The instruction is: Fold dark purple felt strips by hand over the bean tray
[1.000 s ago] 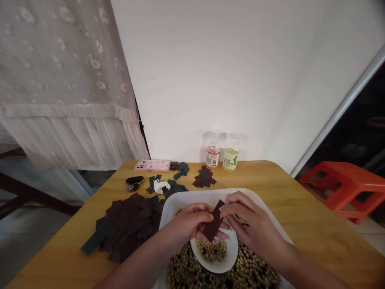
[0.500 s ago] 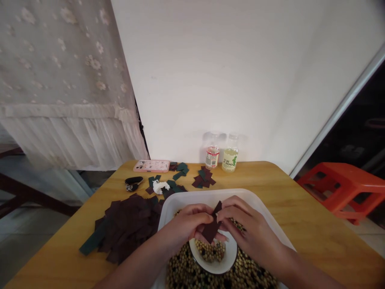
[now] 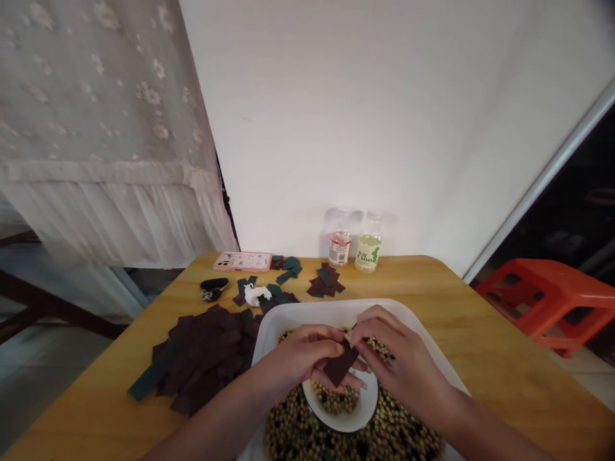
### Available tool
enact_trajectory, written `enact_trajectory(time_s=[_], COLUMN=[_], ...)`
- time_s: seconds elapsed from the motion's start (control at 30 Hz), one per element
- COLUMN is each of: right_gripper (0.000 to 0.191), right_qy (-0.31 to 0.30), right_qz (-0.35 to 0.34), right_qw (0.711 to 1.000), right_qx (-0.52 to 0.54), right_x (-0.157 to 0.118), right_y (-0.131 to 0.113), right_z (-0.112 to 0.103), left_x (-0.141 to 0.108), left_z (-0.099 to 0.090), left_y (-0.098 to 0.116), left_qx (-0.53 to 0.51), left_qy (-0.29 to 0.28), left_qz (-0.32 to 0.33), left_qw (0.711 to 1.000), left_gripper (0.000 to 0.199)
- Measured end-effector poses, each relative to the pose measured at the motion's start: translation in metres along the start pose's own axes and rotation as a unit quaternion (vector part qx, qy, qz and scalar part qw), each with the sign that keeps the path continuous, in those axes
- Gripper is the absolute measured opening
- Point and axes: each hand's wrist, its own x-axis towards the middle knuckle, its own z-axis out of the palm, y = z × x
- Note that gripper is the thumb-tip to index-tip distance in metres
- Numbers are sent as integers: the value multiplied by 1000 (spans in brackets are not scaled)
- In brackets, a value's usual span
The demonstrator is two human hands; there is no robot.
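On the wooden table point(image 3: 480, 326), the left hand point(image 3: 298, 358) and right hand point(image 3: 403, 365) curl inward, pinching a dark brown strip point(image 3: 340, 363) above a white bowl point(image 3: 348, 419) in a white tray point(image 3: 307, 314).

Two bare forearms point(image 3: 206, 422) enter from the lower edge of the view, narrowing to a slim left hand point(image 3: 298, 358) and right hand point(image 3: 403, 365) with short fingernails point(image 3: 364, 385).

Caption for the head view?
Left hand and right hand hold a dark strip over a bowl of beans in a white tray.
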Motion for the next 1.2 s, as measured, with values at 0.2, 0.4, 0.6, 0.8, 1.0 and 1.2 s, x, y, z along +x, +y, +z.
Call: enact_trajectory(time_s=[0.2,0.4,0.6,0.8,1.0,1.2], right_gripper=[17,17,19,17,17,18], right_qy=[13,10,-21,10,-4,-10], right_qz=[8,5,-17,5,-5,-16], right_qw=[1000,1000,1000,1000,1000,1000], right_qx=[-3,5,14,3,-5,-5], right_x=[0,0,-2,-3,-2,-2], right_y=[0,0,-3,-2,0,1], right_z=[1,1,3,2,2,3], left_x=[1,0,0,0,-1,1], left_z=[0,0,4,3,3,2], left_y=[-1,-2,0,0,2,2], left_qx=[7,13,32,14,24,14], left_qy=[-11,-8,5,14,23,33], left_qz=[0,1,-5,-11,1,2], left_qw=[1000,1000,999,1000,999,999], left_gripper=[21,19,19,20,22,22])
